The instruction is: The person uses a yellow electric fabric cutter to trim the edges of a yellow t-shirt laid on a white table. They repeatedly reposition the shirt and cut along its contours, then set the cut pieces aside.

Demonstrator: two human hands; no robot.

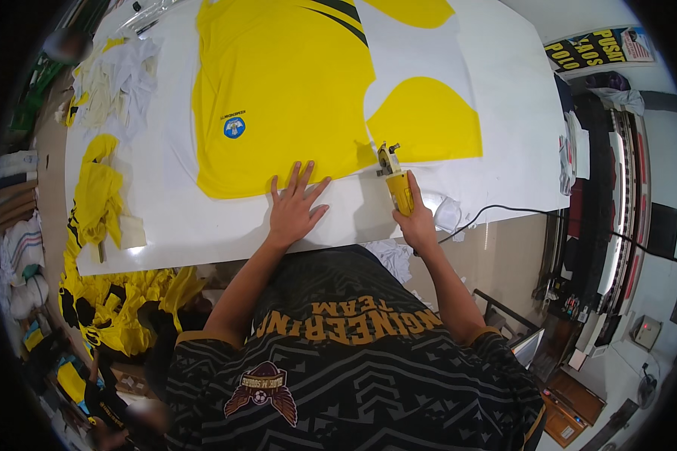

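Note:
A large printed yellow fabric panel [278,90] with a round blue badge and black stripes lies flat on the white table [237,233]. My left hand [295,213] rests on its near edge, fingers spread, holding nothing. To the right, my right hand [420,224] is wrapped round the yellow body of a handheld electric fabric cutter [401,194]. The cutter's metal head stands at the panel's lower right corner, beside the white gap between this panel and a yellow curved piece [429,124]. Whether the blade touches cloth I cannot tell.
A black power cord [504,207] runs right from near my right wrist. White scraps [120,83] and crumpled yellow cloth [98,188] lie along the table's left side. A yellow heap [120,301] sits below the left edge. Other people are partly visible at far left and lower left.

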